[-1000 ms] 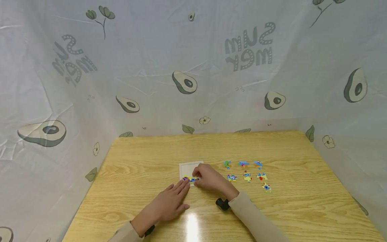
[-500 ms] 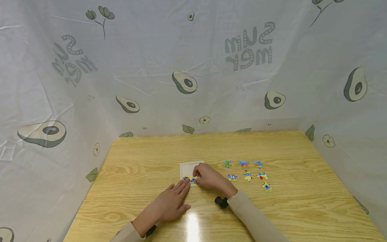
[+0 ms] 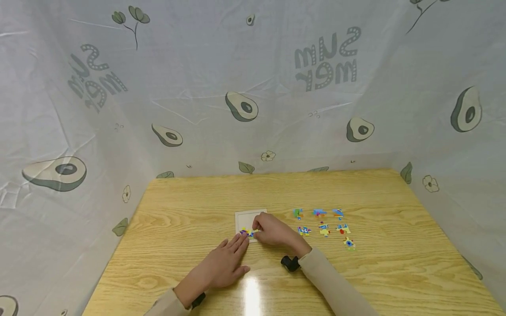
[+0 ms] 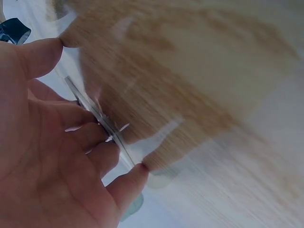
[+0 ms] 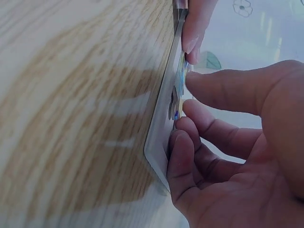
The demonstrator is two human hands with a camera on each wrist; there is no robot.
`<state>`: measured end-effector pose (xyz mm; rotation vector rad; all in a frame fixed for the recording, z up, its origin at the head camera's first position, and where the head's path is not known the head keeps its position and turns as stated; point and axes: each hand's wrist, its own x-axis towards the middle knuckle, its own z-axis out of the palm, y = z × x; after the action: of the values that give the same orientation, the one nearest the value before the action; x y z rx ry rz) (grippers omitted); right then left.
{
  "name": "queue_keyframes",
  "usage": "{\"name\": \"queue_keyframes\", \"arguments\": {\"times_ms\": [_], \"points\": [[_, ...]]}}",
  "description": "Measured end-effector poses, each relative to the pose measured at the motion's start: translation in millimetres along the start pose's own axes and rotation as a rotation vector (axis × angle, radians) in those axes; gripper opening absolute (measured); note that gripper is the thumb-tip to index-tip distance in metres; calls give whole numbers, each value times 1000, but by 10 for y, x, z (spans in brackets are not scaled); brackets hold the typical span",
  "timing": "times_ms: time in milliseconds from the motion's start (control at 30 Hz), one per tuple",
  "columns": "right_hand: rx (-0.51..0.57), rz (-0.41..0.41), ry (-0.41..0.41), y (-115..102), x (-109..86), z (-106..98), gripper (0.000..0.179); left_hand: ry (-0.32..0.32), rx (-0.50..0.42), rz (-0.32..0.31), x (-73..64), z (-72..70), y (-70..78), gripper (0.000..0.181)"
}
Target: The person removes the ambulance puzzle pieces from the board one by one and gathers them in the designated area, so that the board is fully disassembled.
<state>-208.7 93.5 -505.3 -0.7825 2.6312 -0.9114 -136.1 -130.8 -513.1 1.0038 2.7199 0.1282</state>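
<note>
A square white puzzle tray (image 3: 247,217) lies mid-table with colourful jigsaw pieces (image 3: 243,232) along its near side. My left hand (image 3: 223,265) lies with its fingers straight, their tips resting on the pieces at the tray's near left; its thumb points right over the table. My right hand (image 3: 276,231) reaches over the tray's near right corner. In the right wrist view its thumb and index finger pinch a jigsaw piece (image 5: 175,108), which sits slightly raised and tilted against the tray (image 5: 159,135). The other fingers are curled at the tray's edge.
Several loose jigsaw pieces lie right of the tray in rough rows, among them a green one (image 3: 298,213), a yellow one (image 3: 324,230) and one with a blue round spot (image 3: 349,243). A white curtain (image 3: 205,131) printed with avocados surrounds the wooden table (image 3: 189,206).
Both hands stay almost in place. The right fingers shift very slightly left at the piece; the left fingers keep resting on the tray's near side.
</note>
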Motion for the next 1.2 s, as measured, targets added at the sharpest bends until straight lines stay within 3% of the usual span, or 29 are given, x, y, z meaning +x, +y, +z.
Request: {"name": "queue_keyframes", "arguments": {"times_ms": [667,1000,1200], "points": [[115,25,33,27,-39,7,25,-1,-4,-8,36,0,7,76],[227,22,35,12,-119,-94,4,1,10,-10,15,-4,25,75],[323,21,65,25,-205,-250,7,18,10,-5,0,-12,30,75]]}}
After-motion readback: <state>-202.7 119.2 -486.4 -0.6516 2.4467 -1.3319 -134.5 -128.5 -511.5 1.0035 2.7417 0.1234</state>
